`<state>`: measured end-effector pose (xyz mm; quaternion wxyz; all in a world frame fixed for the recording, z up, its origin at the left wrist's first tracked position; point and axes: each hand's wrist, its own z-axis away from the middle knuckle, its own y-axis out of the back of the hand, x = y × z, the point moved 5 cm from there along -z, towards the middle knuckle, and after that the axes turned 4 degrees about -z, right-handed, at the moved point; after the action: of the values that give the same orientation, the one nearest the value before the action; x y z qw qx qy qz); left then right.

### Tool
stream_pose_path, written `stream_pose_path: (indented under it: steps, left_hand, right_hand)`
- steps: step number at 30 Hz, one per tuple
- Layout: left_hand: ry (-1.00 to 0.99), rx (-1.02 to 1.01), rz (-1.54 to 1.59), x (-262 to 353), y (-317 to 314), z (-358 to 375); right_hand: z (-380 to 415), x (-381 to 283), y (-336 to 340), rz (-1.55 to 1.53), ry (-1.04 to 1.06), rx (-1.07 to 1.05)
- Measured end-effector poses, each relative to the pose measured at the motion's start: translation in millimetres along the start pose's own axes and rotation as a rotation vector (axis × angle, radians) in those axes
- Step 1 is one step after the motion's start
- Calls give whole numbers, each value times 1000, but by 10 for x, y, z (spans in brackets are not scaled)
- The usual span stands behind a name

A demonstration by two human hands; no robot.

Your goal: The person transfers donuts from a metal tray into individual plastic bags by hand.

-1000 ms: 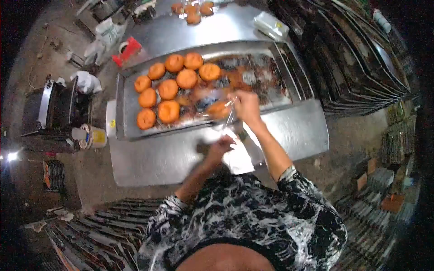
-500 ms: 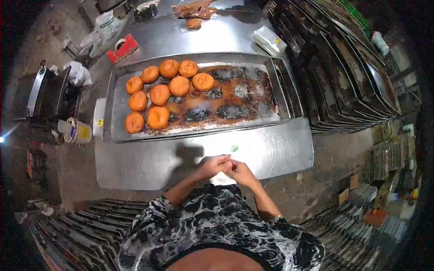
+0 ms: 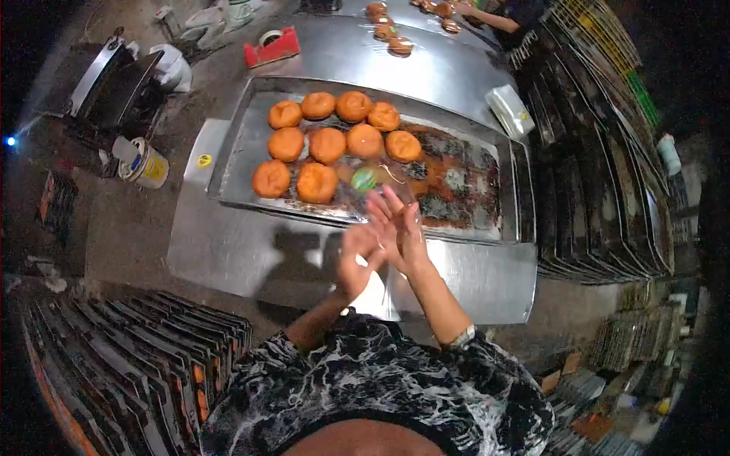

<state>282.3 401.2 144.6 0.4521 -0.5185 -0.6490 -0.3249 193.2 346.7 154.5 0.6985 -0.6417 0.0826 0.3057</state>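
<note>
A clear plastic bag with a green printed mark [image 3: 364, 179] spreads over the front of the metal tray [image 3: 251, 204], its thin outline hard to follow. My right hand [image 3: 397, 232] reaches up to the bag, fingers stretched and apart, with the film overlapping the fingertips. Close beside it, my left hand [image 3: 354, 260] is curled, thumb and fingers together at the bag's near end, and somewhat blurred. Round golden-brown buns [image 3: 328, 144] sit in rows in the left half of the tray, several just beyond my hands.
A steel table [image 3: 220, 247] bears the tray. Behind stand a red tape dispenser [image 3: 272, 48] and a white packet [image 3: 509, 111]. Bagged buns [image 3: 400, 46] lie at the far end, near another person's arm [image 3: 490, 17]. Stacked dark trays [image 3: 585, 167] rise at right.
Both hands have risen from the table's near edge toward the tray and come apart. The green-marked bag now shows spread over the tray's front. The view has shifted, revealing another person's arm.
</note>
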Motion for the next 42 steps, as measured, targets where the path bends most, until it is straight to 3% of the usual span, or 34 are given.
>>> stream_pose_path:
  steps: [2, 3, 4, 5, 6, 7, 8, 9, 10, 11, 12, 13, 15, 17, 19, 20, 23, 25, 26, 27, 28, 29, 30, 32, 34, 36, 38, 39, 40, 42]
  left_hand:
    - [245, 235, 1196, -280, 307, -230]
    - [425, 213, 1188, -660, 610, -206]
    - [607, 193, 1173, -1007, 927, -149]
    - [595, 209, 1162, -1001, 1177, -174]
    - [372, 242, 1048, -869, 1487, -236]
    - [153, 264, 925, -703, 1756, -296]
    - [150, 265, 908, -585, 1932, -342]
    - [250, 536, 798, -535, 2172, -354]
    - [348, 803, 675, -486, 2376, -317]
    - [348, 797, 665, -420, 2396, -349]
    - [410, 822, 687, -399, 2351, -327]
    - [467, 848, 704, -404, 2364, -295]
    - [435, 779, 743, -429, 2542, -218]
    - [416, 734, 764, -577, 2729, -19]
    - [447, 760, 754, -610, 2836, 7]
    - [469, 796, 746, -592, 2828, -6]
    - [409, 814, 754, -532, 2646, -303]
    - [281, 832, 779, -530, 2529, -474]
    - [246, 842, 700, -520, 2385, -539]
    - [207, 847, 625, -506, 2182, -581]
    - [265, 657, 655, -633, 1883, -544]
    - [325, 458, 685, -757, 1567, -490]
    - [353, 434, 692, -710, 1296, -484]
    - [584, 203, 1012, -591, 610, -440]
    - [597, 172, 1033, -573, 282, -291]
    - [619, 158, 1049, -553, 72, -177]
    - [709, -11, 1003, -332, -128, -212]
    - [722, -65, 955, 47, -319, -219]
    - [723, -74, 952, -56, -377, -129]
    - [889, -347, 655, -611, -13, 85]
  right_hand:
    - [-98, 307, -456, -277, -146, -284]
    - [-166, 658, -369, -208, -268, -202]
    - [-136, 1006, -369, -290, -579, -274]
    - [-303, 1155, -361, 276, -430, -522]
    - [-511, 1294, -423, 830, -229, -745]
    - [-954, 1323, -390, 1264, -229, -750]
    - [-1495, 1260, -423, 1701, -217, -724]
    - [-1862, 1068, -871, 1812, -111, -635]
    - [-2304, 996, -1056, 2034, 732, -708]
    - [-2761, 1086, -907, 2281, 1076, -795]
    - [-3153, 1159, -727, 2467, 862, -914]
    - [-3392, 1156, -531, 2363, 381, -953]
    - [-3323, 1056, -423, 2317, 272, -947]
    - [-2980, 825, -135, 2301, 622, -985]
    - [-2601, 511, 173, 2395, 370, -845]
    - [-2549, 412, 215, 2404, 374, -838]
    - [-2456, 120, 553, 2054, 378, -258]
    - [-1784, 112, 16, 1751, 616, -139]
    - [-1300, 211, -297, 1622, 900, -255]
    - [-831, 317, -655, 1643, 796, -334]
    - [-435, 387, -897, 1622, 927, -494]
    - [-221, 413, -968, 1624, 794, -444]
    - [-81, 396, -936, 1624, 658, -390]
    - [120, 196, -696, 1539, 649, -278]
    - [206, 58, -584, 1427, 668, -155]
    - [189, -59, -538, 1684, 553, 40]
    - [299, -180, -417, 1436, 753, -43]
    - [458, -278, -239, 1444, 908, 8]
    - [587, -346, -70, 1452, 1069, 49]
    - [235, -74, 175, 1559, 642, 182]
